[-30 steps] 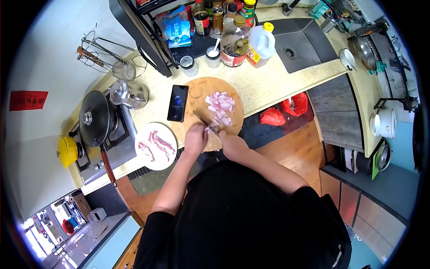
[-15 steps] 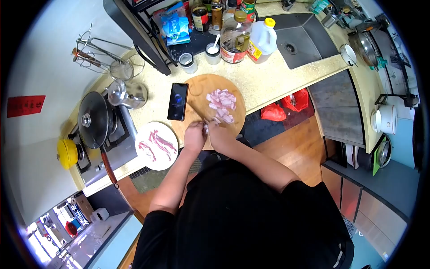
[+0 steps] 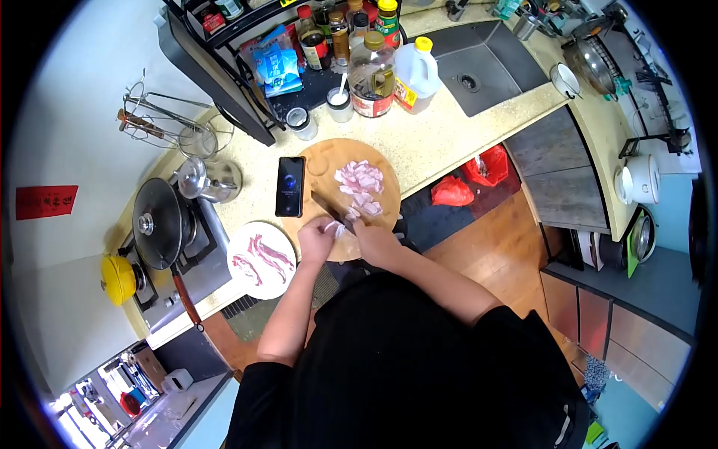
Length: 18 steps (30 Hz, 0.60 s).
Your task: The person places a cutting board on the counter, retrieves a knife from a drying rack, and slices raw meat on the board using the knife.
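Note:
On the round wooden cutting board (image 3: 323,166), my right hand (image 3: 376,244) is closed around the handle of a knife, most of which it covers. The dark blade of the knife (image 3: 327,207) points up and to the left. My left hand (image 3: 315,241) is closed on a small piece of pale meat (image 3: 336,228) beside the blade. Beyond my right hand lies a heap of sliced pink meat (image 3: 359,178). To the left of the board, a white plate (image 3: 241,283) bears strips of red and white meat (image 3: 269,257).
A phone (image 3: 290,187) overlaps the board's left edge. A metal kettle (image 3: 212,181) and a lidded pan (image 3: 159,230) on the stove stand left. Jars (image 3: 372,78) and a plastic jug (image 3: 416,78) line the back, near the sink (image 3: 490,71).
My hands have moved slightly apart, and the knife blade now shows more clearly between them. The whole view has shifted a little.

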Tool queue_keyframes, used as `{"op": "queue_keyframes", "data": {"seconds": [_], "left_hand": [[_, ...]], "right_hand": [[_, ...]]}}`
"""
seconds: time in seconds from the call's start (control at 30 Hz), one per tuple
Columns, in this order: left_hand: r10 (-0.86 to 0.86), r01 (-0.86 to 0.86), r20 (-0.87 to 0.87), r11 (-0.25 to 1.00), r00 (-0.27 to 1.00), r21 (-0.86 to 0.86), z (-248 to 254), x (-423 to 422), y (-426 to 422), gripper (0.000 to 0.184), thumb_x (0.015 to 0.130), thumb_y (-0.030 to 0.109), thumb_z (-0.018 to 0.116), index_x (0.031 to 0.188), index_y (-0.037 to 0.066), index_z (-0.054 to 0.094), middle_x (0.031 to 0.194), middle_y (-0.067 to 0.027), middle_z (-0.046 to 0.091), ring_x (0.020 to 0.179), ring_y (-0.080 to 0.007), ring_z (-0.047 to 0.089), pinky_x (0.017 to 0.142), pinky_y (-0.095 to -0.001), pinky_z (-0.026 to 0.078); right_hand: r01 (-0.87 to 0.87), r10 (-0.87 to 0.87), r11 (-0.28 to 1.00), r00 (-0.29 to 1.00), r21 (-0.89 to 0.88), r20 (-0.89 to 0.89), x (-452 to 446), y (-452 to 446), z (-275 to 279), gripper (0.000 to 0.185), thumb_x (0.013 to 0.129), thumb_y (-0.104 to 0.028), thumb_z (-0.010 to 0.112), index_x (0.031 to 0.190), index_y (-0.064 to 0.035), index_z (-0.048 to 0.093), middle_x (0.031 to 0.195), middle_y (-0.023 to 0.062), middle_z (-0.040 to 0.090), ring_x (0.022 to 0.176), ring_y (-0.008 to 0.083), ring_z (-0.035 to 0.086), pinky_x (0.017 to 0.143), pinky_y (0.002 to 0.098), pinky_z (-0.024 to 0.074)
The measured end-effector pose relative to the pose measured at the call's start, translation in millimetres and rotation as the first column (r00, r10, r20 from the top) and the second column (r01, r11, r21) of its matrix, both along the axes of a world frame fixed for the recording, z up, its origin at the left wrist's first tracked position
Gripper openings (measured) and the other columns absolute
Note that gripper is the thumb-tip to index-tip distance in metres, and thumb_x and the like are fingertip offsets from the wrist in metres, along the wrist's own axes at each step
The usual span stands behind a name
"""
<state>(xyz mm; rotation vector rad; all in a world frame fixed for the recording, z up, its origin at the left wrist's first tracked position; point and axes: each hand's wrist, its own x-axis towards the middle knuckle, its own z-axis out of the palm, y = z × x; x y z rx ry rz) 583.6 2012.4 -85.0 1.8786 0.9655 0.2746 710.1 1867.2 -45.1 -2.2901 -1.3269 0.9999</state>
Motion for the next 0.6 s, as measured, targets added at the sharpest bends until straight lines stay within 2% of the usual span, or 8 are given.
{"op": "queue_keyframes", "data": {"seconds": [0.07, 0.1, 0.2, 0.23, 0.33, 0.37, 0.43, 0.6], "left_hand": [[0.203, -0.15, 0.096, 0.905, 0.974, -0.398, -19.9, -7.2, 5.5, 0.011, 0.089, 0.002, 0.077, 0.096, -0.004, 0.071, 0.087, -0.0076, 0.075, 0.073, -0.0142, 0.07, 0.066, -0.0273, 0.055], [0.203, -0.123, 0.136, 0.887, 0.97, -0.446, -12.9, -4.8, 6.1, 0.01, 0.093, 0.0, 0.074, 0.099, -0.005, 0.069, 0.087, -0.0035, 0.073, 0.075, -0.0091, 0.067, 0.066, -0.0235, 0.054], [0.142, -0.112, 0.239, 0.984, 0.961, -0.137, -9.3, 21.3, 2.5, 0.016, 0.088, 0.005, 0.079, 0.098, -0.002, 0.069, 0.082, -0.0046, 0.072, 0.073, -0.0087, 0.066, 0.064, -0.0249, 0.052], [0.107, -0.094, 0.114, 0.989, 0.988, -0.112, 20.7, 35.3, -2.4, 0.019, 0.085, 0.007, 0.081, 0.097, -0.001, 0.068, 0.086, -0.0088, 0.071, 0.079, -0.0176, 0.068, 0.07, -0.0315, 0.054], [-0.234, 0.227, -0.052, 0.823, 0.971, 0.521, 2.5, 43.5, 1.4, 0.026, 0.08, 0.012, 0.083, 0.098, 0.0, 0.069, 0.094, -0.0146, 0.07, 0.09, -0.0315, 0.067, 0.081, -0.0404, 0.054], [-0.217, 0.207, -0.033, 0.864, 0.976, 0.459, -3.3, 43.5, -1.2, 0.033, 0.075, 0.016, 0.086, 0.1, 0.002, 0.07, 0.097, -0.0182, 0.067, 0.094, -0.0389, 0.062, 0.086, -0.044, 0.052], [-0.236, 0.234, -0.049, 0.878, 0.971, 0.418, 4.5, 43.7, 0.0, 0.034, 0.076, 0.016, 0.086, 0.101, 0.001, 0.069, 0.101, -0.0176, 0.068, 0.096, -0.0386, 0.063, 0.087, -0.0443, 0.053], [-0.19, 0.188, -0.019, 0.95, 0.982, 0.248, 32.7, 22.9, 4.9, 0.036, 0.077, 0.014, 0.085, 0.105, 0.0, 0.067, 0.099, -0.0167, 0.067, 0.091, -0.0364, 0.064, 0.079, -0.0417, 0.054]], "right_hand": [[0.037, -0.038, 0.999, 0.999, 0.018, 0.034, 14.1, -17.3, 0.6, 0.023, 0.097, -0.011, 0.044, 0.114, 0.0039, 0.05, 0.092, 0.0279, 0.072, 0.083, 0.0439, 0.072, 0.073, 0.0558, 0.0559], [0.053, -0.055, 0.998, 0.997, 0.025, 0.05, 20.0, -22.7, 3.2, 0.022, 0.097, -0.011, 0.044, 0.113, 0.0033, 0.05, 0.091, 0.0276, 0.072, 0.083, 0.0441, 0.072, 0.073, 0.0556, 0.056], [0.054, -0.051, 0.998, 0.994, -0.032, 0.092, 42.1, -20.1, 6.1, 0.02, 0.096, -0.011, 0.045, 0.11, 0.0019, 0.05, 0.089, 0.0266, 0.072, 0.084, 0.0445, 0.072, 0.073, 0.0554, 0.056], [0.056, -0.056, 0.998, 0.994, 0.006, 0.095, 43.3, -19.5, 5.0, 0.019, 0.096, -0.011, 0.046, 0.109, 0.0023, 0.049, 0.087, 0.0261, 0.071, 0.081, 0.0445, 0.071, 0.072, 0.0556, 0.056], [0.053, -0.057, 0.998, 0.99, 0.036, 0.127, 36.3, -20.8, 5.5, 0.019, 0.095, -0.01, 0.046, 0.109, 0.0032, 0.049, 0.084, 0.0261, 0.071, 0.077, 0.0442, 0.071, 0.069, 0.0558, 0.0558], [0.055, -0.062, 0.997, 0.989, 0.053, 0.137, 33.7, -23.0, 6.5, 0.026, 0.096, -0.01, 0.045, 0.115, 0.0055, 0.048, 0.081, 0.0255, 0.07, 0.074, 0.0439, 0.07, 0.067, 0.0559, 0.0549], [0.065, -0.078, 0.994, 0.985, 0.088, 0.155, 29.4, -27.8, 10.1, 0.039, 0.096, -0.011, 0.044, 0.129, 0.0101, 0.046, 0.075, 0.0245, 0.068, 0.068, 0.0434, 0.068, 0.063, 0.056, 0.0531], [0.042, -0.05, 0.997, 0.991, 0.068, 0.121, 28.9, -29.6, 26.7, 0.021, 0.094, -0.009, 0.047, 0.11, 0.0046, 0.049, 0.078, 0.0249, 0.069, 0.072, 0.0438, 0.07, 0.066, 0.0556, 0.0549]]}}
